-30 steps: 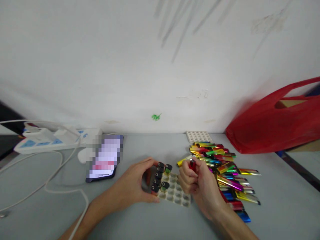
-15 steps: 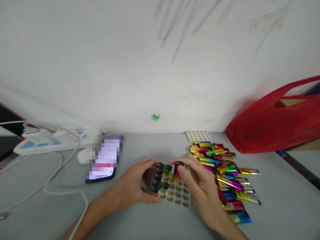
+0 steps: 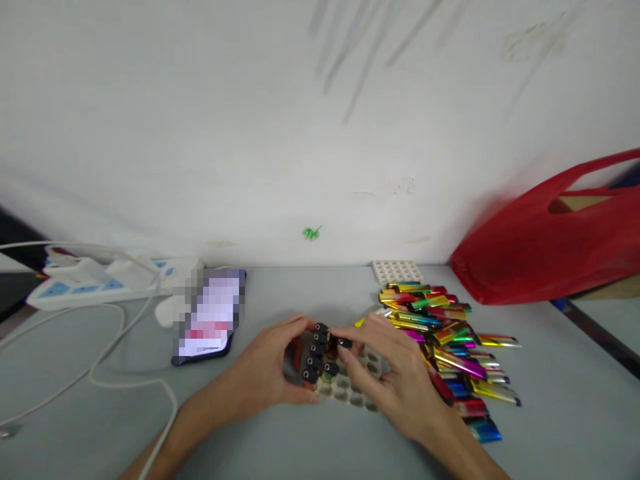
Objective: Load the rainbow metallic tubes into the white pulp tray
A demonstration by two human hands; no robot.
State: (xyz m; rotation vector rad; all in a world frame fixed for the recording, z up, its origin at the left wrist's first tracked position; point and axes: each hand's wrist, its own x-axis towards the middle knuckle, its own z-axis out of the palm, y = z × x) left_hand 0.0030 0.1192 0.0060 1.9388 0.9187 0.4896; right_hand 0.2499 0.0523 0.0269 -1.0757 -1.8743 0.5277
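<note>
My left hand [image 3: 273, 363] is closed around the left end of a pale tray with holes [image 3: 342, 393]. Along that end stands a row of lighters [image 3: 311, 361] with black tops, between its thumb and fingers. Another lighter [image 3: 331, 369] stands in a hole beside the row. Above the tray, my right hand [image 3: 387, 373] pinches a black-topped lighter [image 3: 344, 343] between thumb and forefinger; its lower part is hidden. A yellow tip [image 3: 359, 322] shows behind the right hand; whether it is held I cannot tell.
Shiny, colourful lighters [image 3: 457, 363] lie heaped to the right. A second holed tray [image 3: 397, 271] is by the wall, near a red bag [image 3: 545, 240]. On the left are a phone [image 3: 213, 313], a power strip [image 3: 115, 283] and a white cable [image 3: 125, 385].
My right hand has moved left with the lighter, bringing it close to the row at the tray's left end. A yellow tip now shows behind that hand. The left hand keeps its place.
</note>
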